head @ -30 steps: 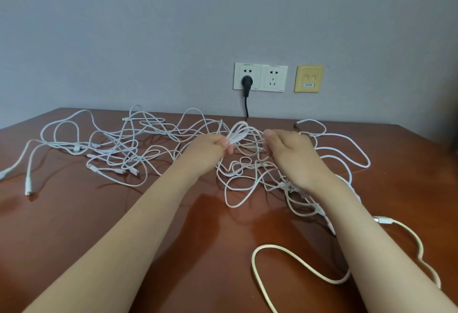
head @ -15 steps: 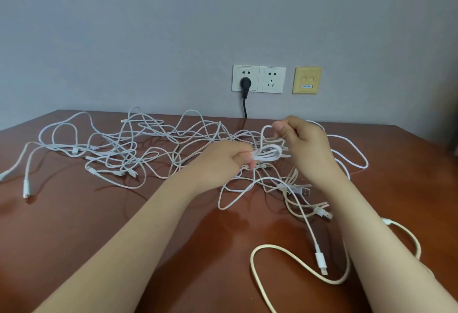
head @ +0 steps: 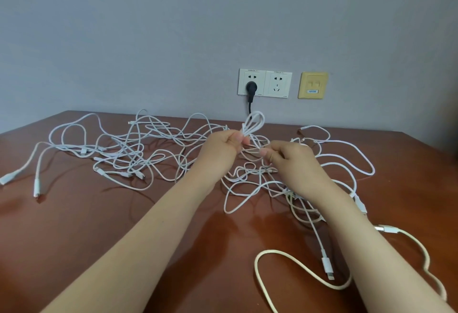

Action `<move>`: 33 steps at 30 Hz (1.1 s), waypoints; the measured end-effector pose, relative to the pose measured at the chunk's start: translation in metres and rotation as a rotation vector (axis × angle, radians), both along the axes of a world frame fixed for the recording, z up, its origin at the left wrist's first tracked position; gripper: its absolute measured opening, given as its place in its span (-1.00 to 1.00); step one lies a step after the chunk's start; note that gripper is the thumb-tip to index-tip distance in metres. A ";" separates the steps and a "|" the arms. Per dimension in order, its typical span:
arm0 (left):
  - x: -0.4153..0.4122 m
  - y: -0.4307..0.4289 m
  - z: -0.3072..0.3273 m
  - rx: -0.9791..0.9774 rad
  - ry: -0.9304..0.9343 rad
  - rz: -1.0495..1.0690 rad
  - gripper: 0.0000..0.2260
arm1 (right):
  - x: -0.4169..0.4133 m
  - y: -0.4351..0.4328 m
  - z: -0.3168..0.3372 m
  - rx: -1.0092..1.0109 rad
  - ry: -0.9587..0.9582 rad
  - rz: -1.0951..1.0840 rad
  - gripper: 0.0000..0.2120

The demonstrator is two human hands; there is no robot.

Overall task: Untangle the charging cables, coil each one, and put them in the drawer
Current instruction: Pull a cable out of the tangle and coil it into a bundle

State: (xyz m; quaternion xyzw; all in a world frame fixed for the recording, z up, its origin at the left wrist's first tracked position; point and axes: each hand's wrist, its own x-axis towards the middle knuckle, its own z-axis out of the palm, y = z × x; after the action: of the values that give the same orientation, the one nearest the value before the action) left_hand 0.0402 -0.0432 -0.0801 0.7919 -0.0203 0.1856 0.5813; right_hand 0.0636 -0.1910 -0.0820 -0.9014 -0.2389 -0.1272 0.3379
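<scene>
Thin white cable coil (head: 247, 129): tipping upright since earlier, light, limp, mid-frame.
Left hand (head: 226, 145): pinching its neck.
Right hand (head: 285, 157): pinching trailing strand (head: 252, 145).

Small print on the white plastic wall sockets (head: 265, 83) and the label (head: 312, 91) on the yellow square wall plate (head: 314, 77) was too blurred to read.

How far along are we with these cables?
Done: nothing visibly; no finished coil lies aside and no drawer shows. In hand: the left hand pinches the looped cable, and the right hand pinches the same cable. Left: the white tangle across the table and the cream cable.
</scene>
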 end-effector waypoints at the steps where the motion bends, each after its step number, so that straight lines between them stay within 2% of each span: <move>1: 0.001 0.002 0.000 -0.026 0.013 0.027 -0.69 | -0.002 0.001 0.000 -0.026 -0.012 0.027 -0.75; 5: 0.001 0.005 0.000 0.034 0.012 0.148 -0.74 | -0.010 0.006 0.003 -0.139 -0.088 0.087 -0.75; 8: -0.001 0.006 -0.002 0.103 0.022 0.202 -0.71 | -0.015 0.009 0.003 -0.237 -0.146 0.104 -0.77; 14: 0.000 0.008 -0.004 0.566 0.019 0.298 -0.73 | -0.022 0.011 0.003 -0.297 -0.245 0.149 -0.79; 17: 0.000 0.006 -0.004 0.722 0.024 0.276 -0.75 | -0.026 0.010 0.009 -0.278 -0.317 0.117 -0.80; 22: -0.003 0.003 -0.006 0.856 -0.053 0.123 -0.82 | -0.024 0.004 0.012 -0.181 -0.376 0.005 -0.76; 25: -0.007 0.000 -0.008 0.862 -0.129 -0.025 -0.84 | -0.015 -0.003 0.010 0.001 -0.241 -0.071 -0.87; 27: -0.008 -0.002 -0.008 0.856 -0.183 -0.117 -0.84 | -0.007 -0.009 0.006 0.168 -0.130 -0.081 -0.84; 30: -0.009 -0.005 -0.008 0.633 -0.232 -0.191 -0.84 | -0.001 -0.012 0.003 0.448 0.025 -0.016 -0.78; 33: -0.012 -0.009 -0.007 0.438 -0.227 -0.182 -0.83 | 0.004 -0.015 -0.001 0.533 0.075 -0.001 -0.77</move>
State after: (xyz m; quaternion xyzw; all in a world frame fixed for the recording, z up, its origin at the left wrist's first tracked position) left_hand 0.0283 -0.0517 -0.0873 0.8679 -0.1965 0.2113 0.4044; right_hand 0.0672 -0.2063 -0.0826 -0.7849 -0.1837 -0.1523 0.5718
